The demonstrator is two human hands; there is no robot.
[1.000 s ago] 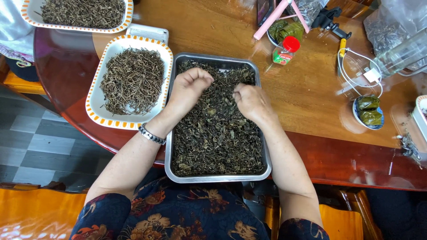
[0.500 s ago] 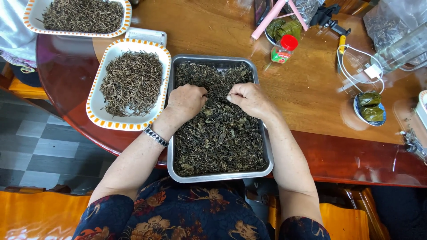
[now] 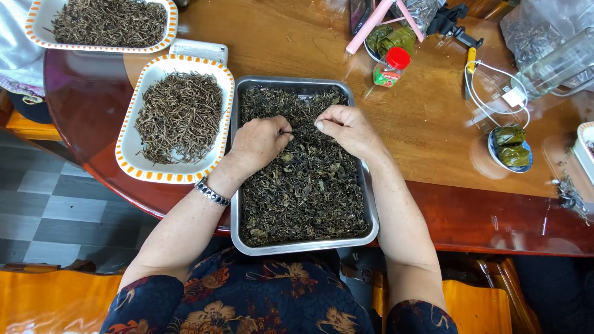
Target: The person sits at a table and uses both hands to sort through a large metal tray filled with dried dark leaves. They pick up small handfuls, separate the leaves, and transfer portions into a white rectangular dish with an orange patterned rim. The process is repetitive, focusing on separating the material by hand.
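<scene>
A rectangular metal tray (image 3: 234, 185) filled with dark dried leaves (image 3: 303, 192) lies on the wooden table in front of me. Both hands are over its far half. My left hand (image 3: 258, 143), with a metal bracelet on the wrist, is curled, and its fingertips pinch a thin stem pointing right. My right hand (image 3: 348, 127) rests on the leaves just to the right, fingers curled under and thumb pointing at the left hand. The two hands are a few centimetres apart. Whatever lies under the right fingers is hidden.
A white dish with an orange rim (image 3: 131, 148) holding dried stems sits left of the tray, and a second such dish (image 3: 37, 37) is at the far left. A red-capped jar (image 3: 390, 68), green wrapped parcels (image 3: 510, 145), cables and plastic bags lie to the right.
Both hands have drawn closer together near the tray's middle, and the left hand now pinches a thin stem. The view has shifted slightly.
</scene>
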